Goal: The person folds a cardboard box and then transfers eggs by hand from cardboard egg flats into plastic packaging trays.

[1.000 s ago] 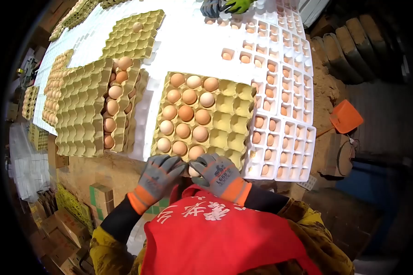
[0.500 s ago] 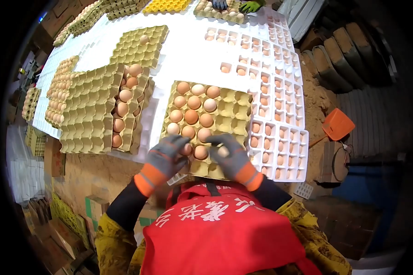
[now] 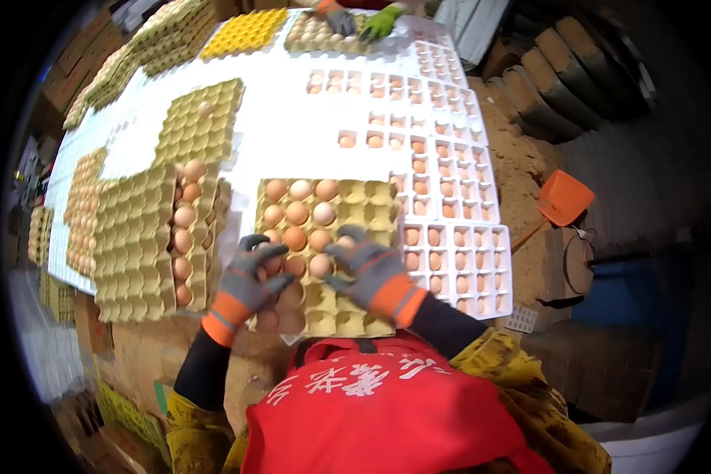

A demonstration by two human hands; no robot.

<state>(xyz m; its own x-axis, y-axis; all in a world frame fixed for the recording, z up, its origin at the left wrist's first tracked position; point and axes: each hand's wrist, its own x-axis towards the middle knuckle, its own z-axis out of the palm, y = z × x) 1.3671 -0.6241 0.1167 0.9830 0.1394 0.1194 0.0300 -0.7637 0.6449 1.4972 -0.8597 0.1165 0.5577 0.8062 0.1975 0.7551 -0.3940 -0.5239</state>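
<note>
A pulp egg tray (image 3: 371, 212) lies before me, with brown and pale eggs (image 3: 296, 213) in its left columns and bare cups at its right. My left hand (image 3: 253, 275), in a grey glove with an orange cuff, curls over the tray's left side, an egg (image 3: 271, 265) between its thumb and fingers. Over the middle of the tray, my right hand (image 3: 365, 268), gloved alike, has its fingers bent around a partly hidden egg (image 3: 345, 242). Its thumb is close to another egg (image 3: 320, 265). Shadow covers the lower left eggs.
White trays of eggs (image 3: 458, 237) line the table's right side. Pulp trays (image 3: 134, 245) with eggs between them lean at left, near a tray with one egg (image 3: 201, 126). At the far edge are a yellow tray (image 3: 245, 33) and another person's gloved hands (image 3: 379, 24).
The view has shifted, showing more of the far table. Both hands have moved up from the tray's near edge onto its eggs. The right hand has carried an egg across the tray.
</note>
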